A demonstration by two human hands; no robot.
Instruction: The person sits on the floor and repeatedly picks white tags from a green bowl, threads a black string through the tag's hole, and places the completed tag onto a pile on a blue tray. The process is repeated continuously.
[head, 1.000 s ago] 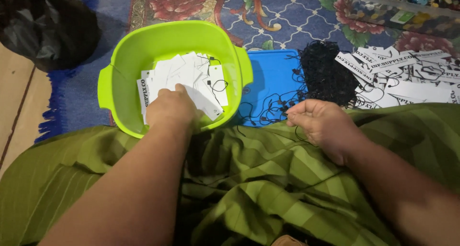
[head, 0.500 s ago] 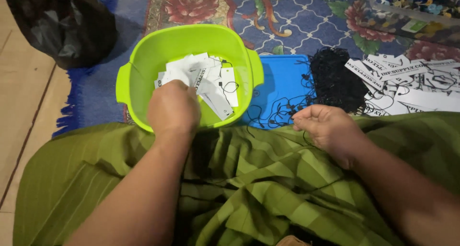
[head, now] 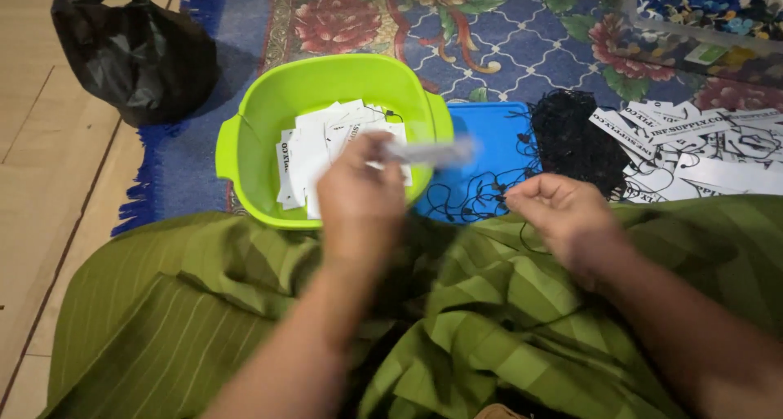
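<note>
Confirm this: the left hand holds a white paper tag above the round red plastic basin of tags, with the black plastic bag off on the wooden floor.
One detail is wrong: the round plastic basin is lime green, not red. The head view shows the left hand holding a blurred white paper tag above it, and the black plastic bag on the wooden floor.

Under my left hand [head: 359,195] I see a lime-green basin [head: 245,154] of smooth, slightly glossy plastic, holding matt white paper tags [head: 314,146]. The tag [head: 428,151] in that hand is blurred, though it looks like pale paper. Between my hands lies a smooth blue plastic lid [head: 489,137], with thin black thread [head: 579,137] in a rough tangle beyond my right hand [head: 559,215]. Below both hands spreads soft, matt green striped cloth [head: 204,305]. Far left of them are a crinkled glossy black plastic bag [head: 134,52] and smooth wooden floor [head: 41,190]; the woven rug [head: 506,35] looks matt.
</note>
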